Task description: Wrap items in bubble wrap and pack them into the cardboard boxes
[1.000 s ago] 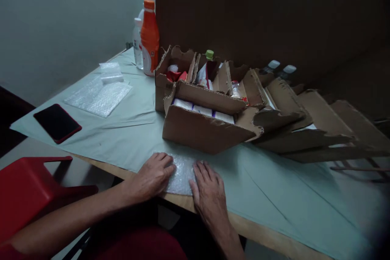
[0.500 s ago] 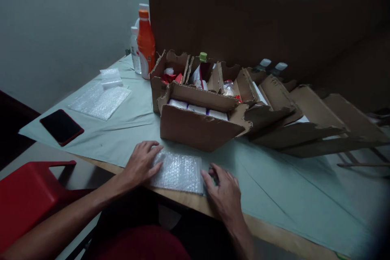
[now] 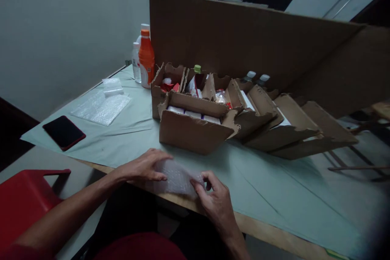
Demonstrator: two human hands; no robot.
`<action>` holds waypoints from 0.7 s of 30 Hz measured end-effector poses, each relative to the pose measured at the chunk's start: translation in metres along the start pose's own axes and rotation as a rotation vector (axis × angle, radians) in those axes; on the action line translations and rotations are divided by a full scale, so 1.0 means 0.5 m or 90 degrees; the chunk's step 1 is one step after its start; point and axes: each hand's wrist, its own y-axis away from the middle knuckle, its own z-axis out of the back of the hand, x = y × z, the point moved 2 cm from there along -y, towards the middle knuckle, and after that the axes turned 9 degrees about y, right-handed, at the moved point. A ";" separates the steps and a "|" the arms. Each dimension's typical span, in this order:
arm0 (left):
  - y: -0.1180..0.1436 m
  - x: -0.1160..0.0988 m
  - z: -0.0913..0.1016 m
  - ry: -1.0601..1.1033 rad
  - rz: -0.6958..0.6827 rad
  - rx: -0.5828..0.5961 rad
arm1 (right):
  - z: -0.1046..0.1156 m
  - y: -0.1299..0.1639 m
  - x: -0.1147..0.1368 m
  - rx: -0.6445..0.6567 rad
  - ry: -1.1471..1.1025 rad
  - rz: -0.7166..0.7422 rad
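Observation:
A clear sheet of bubble wrap (image 3: 176,178) lies at the table's front edge between my hands, its right side lifted and slightly blurred. My right hand (image 3: 211,193) pinches the right edge of the bubble wrap between thumb and fingers. At its left edge, my left hand (image 3: 149,165) is open, thumb and fingers apart, the fingertips at or just over the plastic. Just behind stands a cardboard box (image 3: 195,134) with several white packs (image 3: 192,114) inside.
More cardboard compartments (image 3: 262,118) with packets run to the right, before a tall cardboard panel (image 3: 243,36). An orange bottle (image 3: 146,59) and a clear bottle (image 3: 136,65) stand back left. Nearer are more bubble wrap (image 3: 102,107), a dark phone (image 3: 63,132) and a red stool (image 3: 27,203).
My right hand has moved left and taken hold of the bubble wrap's right edge, raising it. My left hand has stayed by the left edge. The view has tilted up.

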 end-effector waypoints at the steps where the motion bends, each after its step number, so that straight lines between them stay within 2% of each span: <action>1: 0.003 -0.003 -0.001 0.041 0.033 0.031 | 0.012 0.001 0.005 -0.013 0.005 0.012; 3: 0.013 -0.015 0.005 0.137 0.086 0.068 | 0.040 0.000 0.013 -0.026 0.017 0.043; 5: 0.023 -0.046 0.027 0.217 0.092 0.049 | 0.075 -0.011 0.026 -0.028 0.017 0.087; 7: 0.024 -0.097 0.070 0.223 0.047 -0.041 | 0.121 -0.041 0.045 -0.053 0.008 0.131; 9: 0.006 -0.161 0.126 0.149 -0.035 -0.185 | 0.172 -0.094 0.067 -0.124 0.008 0.161; 11: -0.034 -0.218 0.185 0.049 -0.119 -0.327 | 0.218 -0.167 0.080 -0.206 0.014 0.164; 13: -0.095 -0.250 0.234 -0.039 -0.159 -0.390 | 0.247 -0.252 0.081 -0.229 0.020 0.145; 15: -0.166 -0.253 0.266 -0.085 -0.124 -0.333 | 0.255 -0.332 0.068 -0.151 0.065 0.121; 17: -0.229 -0.236 0.278 -0.154 -0.033 -0.213 | 0.243 -0.391 0.049 0.000 0.191 0.094; 19: -0.275 -0.216 0.275 -0.241 0.041 -0.107 | 0.219 -0.425 0.032 0.153 0.365 0.066; 21: -0.307 -0.203 0.264 -0.307 0.064 -0.060 | 0.194 -0.440 0.025 0.239 0.499 0.043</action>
